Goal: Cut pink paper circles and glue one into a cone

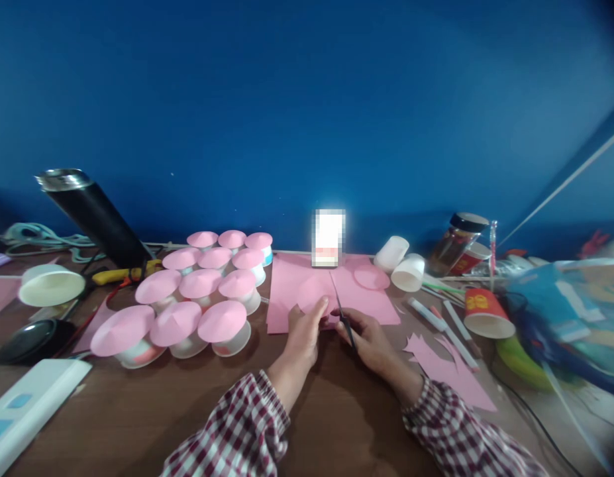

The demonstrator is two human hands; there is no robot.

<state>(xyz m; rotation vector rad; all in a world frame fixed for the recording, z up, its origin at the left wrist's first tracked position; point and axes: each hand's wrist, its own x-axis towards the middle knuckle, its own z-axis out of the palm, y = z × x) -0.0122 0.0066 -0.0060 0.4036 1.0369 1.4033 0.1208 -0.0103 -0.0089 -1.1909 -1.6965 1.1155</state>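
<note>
One pink disc [310, 291], pinched in the left hand [304, 330] over pink sheets [287, 277], has one pair of scissors [348, 332], gripped by the curled right hand [370, 339], at four o'clock, twelve cone-topped cups [200, 283] at nine, two white cups [409, 272] at two.

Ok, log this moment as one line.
left hand: at pink paper disc, grip unclear | right hand: holding scissors | left side: pink paper cones atop paper cups | right side: pink paper offcuts
</note>
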